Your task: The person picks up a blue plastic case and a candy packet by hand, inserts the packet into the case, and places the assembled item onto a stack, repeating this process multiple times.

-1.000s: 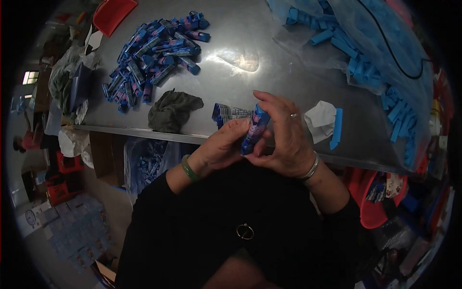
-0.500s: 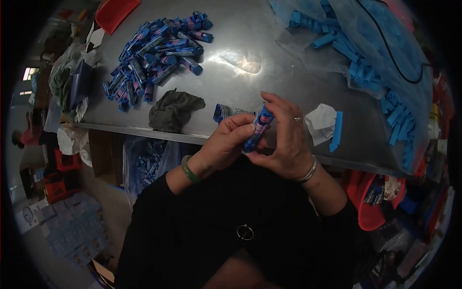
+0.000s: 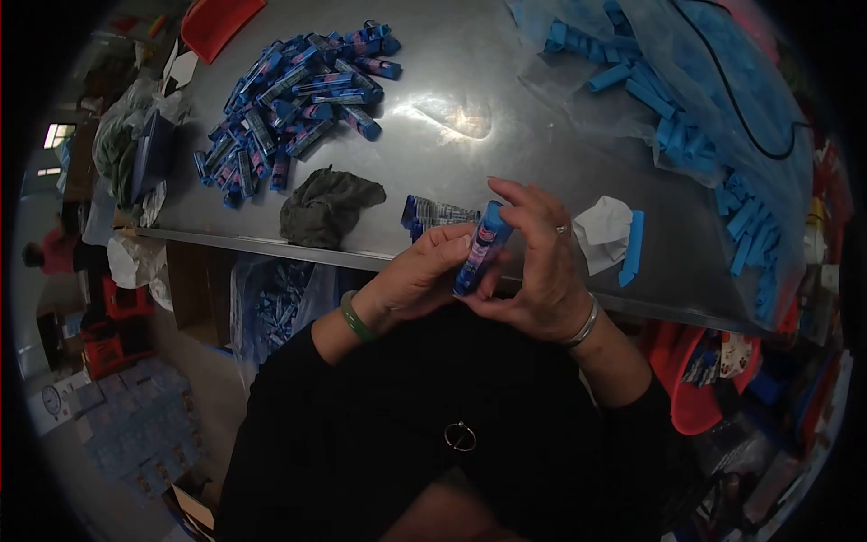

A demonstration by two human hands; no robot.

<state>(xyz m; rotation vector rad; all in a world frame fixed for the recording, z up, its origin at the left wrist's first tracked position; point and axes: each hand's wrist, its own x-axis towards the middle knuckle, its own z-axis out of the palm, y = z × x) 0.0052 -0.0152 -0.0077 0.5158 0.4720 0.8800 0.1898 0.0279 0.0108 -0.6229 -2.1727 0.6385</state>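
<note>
Between my hands, above the table's near edge, is a small blue tube (image 3: pixel 482 246) with a printed pink and dark label. It stands tilted, its plain blue upper end leaning away from me. My left hand (image 3: pixel 411 280) grips its left side, thumb along the label. My right hand (image 3: pixel 542 266) spans the tube from the right, fingertips near the upper end and thumb by the lower end. Just beyond my left fingers lie printed blue wrappers (image 3: pixel 438 212), partly hidden. To the left a crumpled dark cloth (image 3: pixel 327 208) rests on the table.
A pile of labelled blue tubes (image 3: pixel 289 104) covers the metal table's (image 3: pixel 452 163) far left. Plain blue pieces (image 3: pixel 673 117) spill from a clear plastic bag at right. White paper (image 3: pixel 603 230) and a blue strip (image 3: pixel 631 248) lie right of my hand. A red basin (image 3: pixel 686 388) sits below.
The tube has turned in my fingers, and more of its plain blue upper end and label shows. My left thumb has shifted slightly along it. Things on the table have stayed put.
</note>
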